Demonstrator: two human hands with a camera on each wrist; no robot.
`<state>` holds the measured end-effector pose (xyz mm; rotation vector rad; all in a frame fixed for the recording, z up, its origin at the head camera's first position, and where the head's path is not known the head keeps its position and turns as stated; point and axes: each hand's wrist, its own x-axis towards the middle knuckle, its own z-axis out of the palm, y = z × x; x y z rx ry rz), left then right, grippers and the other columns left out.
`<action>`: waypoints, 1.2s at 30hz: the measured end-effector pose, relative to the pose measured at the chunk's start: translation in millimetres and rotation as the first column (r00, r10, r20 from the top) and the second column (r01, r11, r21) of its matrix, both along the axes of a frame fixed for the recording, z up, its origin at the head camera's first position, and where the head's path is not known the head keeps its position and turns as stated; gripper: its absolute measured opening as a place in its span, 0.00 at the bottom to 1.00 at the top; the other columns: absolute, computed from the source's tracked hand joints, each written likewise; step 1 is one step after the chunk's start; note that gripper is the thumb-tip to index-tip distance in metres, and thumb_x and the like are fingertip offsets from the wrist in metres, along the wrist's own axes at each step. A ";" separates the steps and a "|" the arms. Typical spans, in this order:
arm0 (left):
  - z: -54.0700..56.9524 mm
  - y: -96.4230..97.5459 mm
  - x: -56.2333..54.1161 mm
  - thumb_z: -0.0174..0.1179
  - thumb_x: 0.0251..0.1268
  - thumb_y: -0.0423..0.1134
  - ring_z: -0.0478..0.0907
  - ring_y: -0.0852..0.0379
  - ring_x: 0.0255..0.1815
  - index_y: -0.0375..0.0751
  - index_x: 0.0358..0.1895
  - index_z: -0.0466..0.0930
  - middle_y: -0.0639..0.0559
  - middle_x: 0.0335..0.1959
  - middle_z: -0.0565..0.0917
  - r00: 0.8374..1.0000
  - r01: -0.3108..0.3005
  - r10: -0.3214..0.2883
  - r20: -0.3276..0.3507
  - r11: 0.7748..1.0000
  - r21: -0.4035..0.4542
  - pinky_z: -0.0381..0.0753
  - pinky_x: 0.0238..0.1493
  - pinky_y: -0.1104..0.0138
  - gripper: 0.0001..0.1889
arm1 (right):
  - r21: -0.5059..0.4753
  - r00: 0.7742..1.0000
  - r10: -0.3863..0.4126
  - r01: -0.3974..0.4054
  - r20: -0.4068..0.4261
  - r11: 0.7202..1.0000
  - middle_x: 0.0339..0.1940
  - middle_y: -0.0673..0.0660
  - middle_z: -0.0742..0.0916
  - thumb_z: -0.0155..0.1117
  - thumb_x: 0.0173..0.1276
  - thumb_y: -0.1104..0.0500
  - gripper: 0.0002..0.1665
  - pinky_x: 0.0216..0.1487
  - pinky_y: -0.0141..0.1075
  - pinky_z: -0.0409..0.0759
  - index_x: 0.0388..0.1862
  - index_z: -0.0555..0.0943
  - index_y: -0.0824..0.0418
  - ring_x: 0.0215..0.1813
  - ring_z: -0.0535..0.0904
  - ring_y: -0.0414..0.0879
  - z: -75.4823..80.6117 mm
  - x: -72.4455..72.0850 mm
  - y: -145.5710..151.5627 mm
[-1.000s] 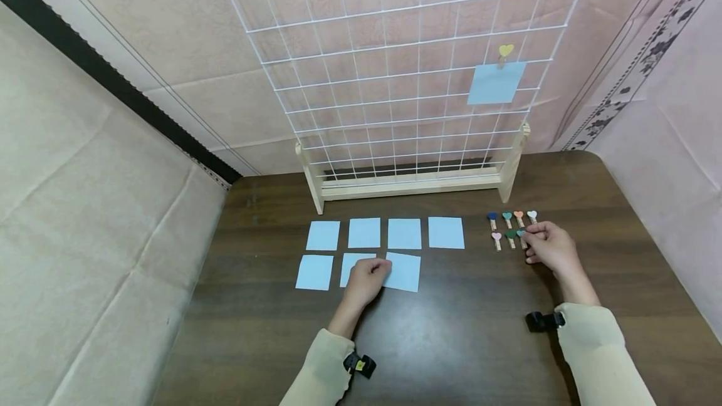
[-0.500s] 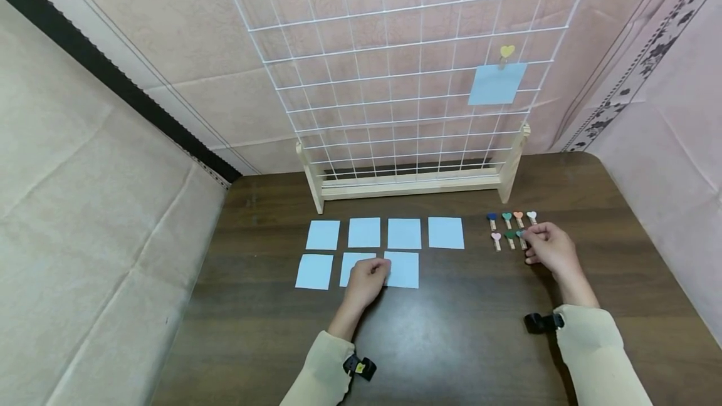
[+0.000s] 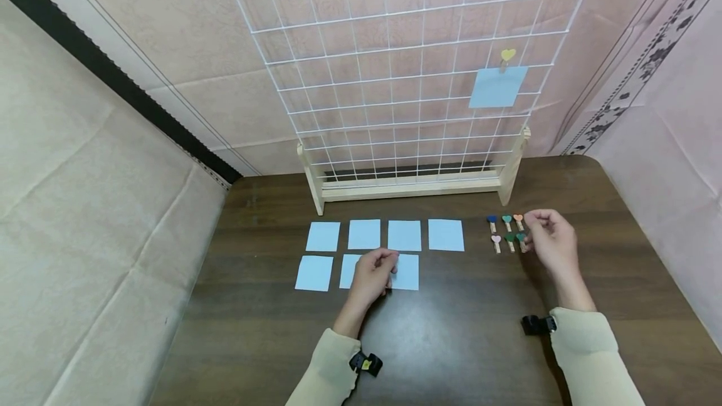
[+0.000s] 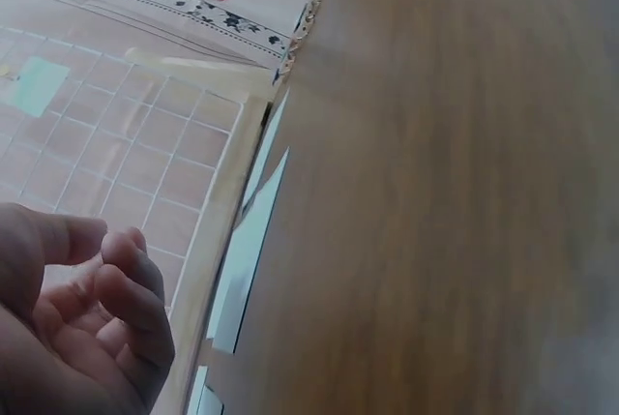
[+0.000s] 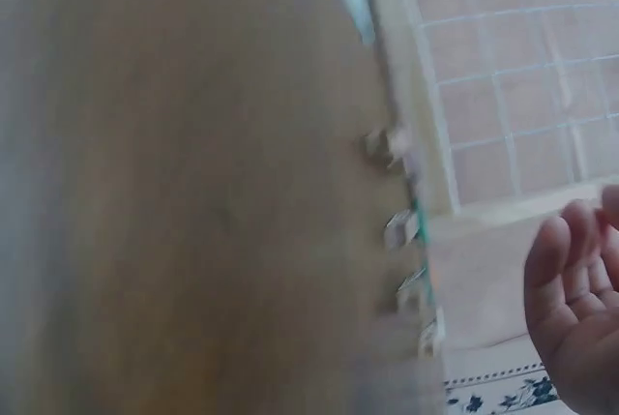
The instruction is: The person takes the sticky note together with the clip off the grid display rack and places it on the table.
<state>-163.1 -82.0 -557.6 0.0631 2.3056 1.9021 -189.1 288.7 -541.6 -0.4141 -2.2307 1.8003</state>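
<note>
In the head view my left hand is just above the lower row of blue paper squares, overlapping the square at that row's right end. Its fingers are loosely curled, and nothing shows between thumb and index finger in the left wrist view. On the right, my right hand hovers beside several small heart-topped clothespins set in two rows. Its fingertips are right by the orange-heart clothespin and hide the white-heart one. The right wrist view shows the right fingers relaxed, with no clothespin between them.
A white wire grid in a wooden stand rises at the back of the table. A yellow-heart clothespin fixes a blue square to it. Other blue squares lie in two rows before the stand.
My left hand has come off the lower right square, which now lies straight after being tilted. My right hand has moved slightly away from the lower teal clothespin, up toward the white one.
</note>
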 end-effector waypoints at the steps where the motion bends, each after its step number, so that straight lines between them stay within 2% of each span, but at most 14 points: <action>1: 0.0 1.5 -0.3 0.61 0.80 0.39 0.72 0.58 0.16 0.32 0.53 0.87 0.37 0.32 0.84 1.000 0.004 -0.004 -0.013 1.000 0.009 0.70 0.14 0.72 0.13 | -0.067 0.999 -0.032 0.030 -0.027 0.997 0.29 0.47 0.85 0.63 0.80 0.60 0.10 0.23 0.30 0.83 0.49 0.81 0.68 0.23 0.81 0.40 2.8 -1.6 -2.5; 3: 0.9 5.0 -0.9 0.61 0.79 0.38 0.74 0.53 0.18 0.32 0.54 0.87 0.37 0.33 0.85 0.999 0.017 -0.016 -0.046 1.000 0.024 0.72 0.17 0.72 0.13 | -0.199 0.993 -0.092 0.075 -0.078 0.977 0.28 0.49 0.85 0.64 0.78 0.64 0.05 0.22 0.29 0.82 0.45 0.82 0.67 0.22 0.80 0.40 9.6 -4.7 -6.8; 5: 3.8 9.5 -1.9 0.61 0.79 0.37 0.76 0.47 0.21 0.31 0.55 0.86 0.38 0.34 0.85 0.997 0.023 -0.021 -0.079 0.999 0.029 0.72 0.19 0.73 0.13 | -0.287 0.984 -0.126 0.087 -0.122 0.954 0.27 0.51 0.85 0.66 0.77 0.65 0.04 0.21 0.29 0.82 0.43 0.83 0.67 0.22 0.80 0.41 17.8 -8.0 -9.3; 9: 8.1 17.6 -9.7 0.61 0.79 0.36 0.78 0.33 0.26 0.30 0.57 0.85 0.33 0.36 0.86 0.990 0.014 -0.007 -0.141 0.999 0.048 0.70 0.21 0.73 0.13 | -0.368 0.970 -0.123 0.038 -0.210 0.929 0.28 0.53 0.86 0.66 0.77 0.65 0.05 0.23 0.29 0.83 0.44 0.83 0.69 0.25 0.82 0.42 37.3 -16.1 -11.8; 12: 10.8 22.7 -20.4 0.63 0.78 0.37 0.80 0.30 0.29 0.30 0.56 0.85 0.32 0.39 0.87 0.982 0.010 0.003 -0.191 0.998 0.064 0.73 0.25 0.73 0.14 | -0.408 0.952 -0.122 -0.004 -0.282 0.913 0.29 0.55 0.87 0.65 0.77 0.67 0.06 0.25 0.29 0.84 0.45 0.82 0.71 0.27 0.84 0.42 52.8 -23.5 -14.6; 17: 21.1 32.2 -39.8 0.63 0.78 0.39 0.84 0.32 0.36 0.34 0.55 0.86 0.42 0.44 0.88 0.962 0.016 -0.001 -0.275 0.998 0.055 0.79 0.33 0.70 0.13 | -0.408 0.915 -0.099 -0.076 -0.390 0.910 0.32 0.56 0.88 0.65 0.77 0.68 0.06 0.28 0.29 0.85 0.46 0.83 0.74 0.31 0.86 0.44 77.7 -35.3 -20.2; 23: 35.4 40.2 -60.4 0.61 0.79 0.38 0.86 0.51 0.39 0.33 0.56 0.85 0.43 0.47 0.89 0.934 0.042 -0.036 -0.355 0.999 0.008 0.82 0.37 0.69 0.13 | -0.424 0.878 -0.079 -0.147 -0.472 0.894 0.34 0.58 0.88 0.65 0.77 0.68 0.06 0.32 0.31 0.86 0.45 0.83 0.72 0.35 0.87 0.46 100.9 -44.6 -24.9; 26: 43.8 42.5 -68.5 0.61 0.79 0.38 0.86 0.55 0.41 0.35 0.55 0.85 0.46 0.46 0.90 0.923 0.046 -0.045 -0.383 0.999 -0.007 0.83 0.40 0.68 0.11 | -0.394 0.860 -0.064 -0.164 -0.506 0.904 0.36 0.59 0.88 0.64 0.77 0.68 0.07 0.34 0.31 0.86 0.47 0.83 0.75 0.37 0.87 0.47 107.4 -48.6 -26.5; 30: 55.7 46.8 -77.0 0.61 0.80 0.40 0.85 0.54 0.47 0.39 0.57 0.85 0.47 0.49 0.89 0.913 0.055 -0.058 -0.404 0.998 -0.020 0.84 0.49 0.64 0.12 | -0.328 0.843 -0.047 -0.157 -0.536 0.932 0.39 0.60 0.88 0.64 0.77 0.69 0.08 0.35 0.30 0.86 0.48 0.83 0.75 0.40 0.86 0.47 113.5 -55.7 -26.5; 36: 71.8 56.9 -87.5 0.59 0.81 0.41 0.84 0.53 0.56 0.40 0.66 0.79 0.46 0.59 0.86 0.901 0.097 -0.101 -0.421 0.995 -0.030 0.84 0.56 0.61 0.17 | -0.227 0.852 -0.027 -0.109 -0.523 0.968 0.42 0.57 0.88 0.64 0.77 0.68 0.10 0.36 0.28 0.84 0.52 0.84 0.73 0.44 0.85 0.43 123.2 -66.6 -24.1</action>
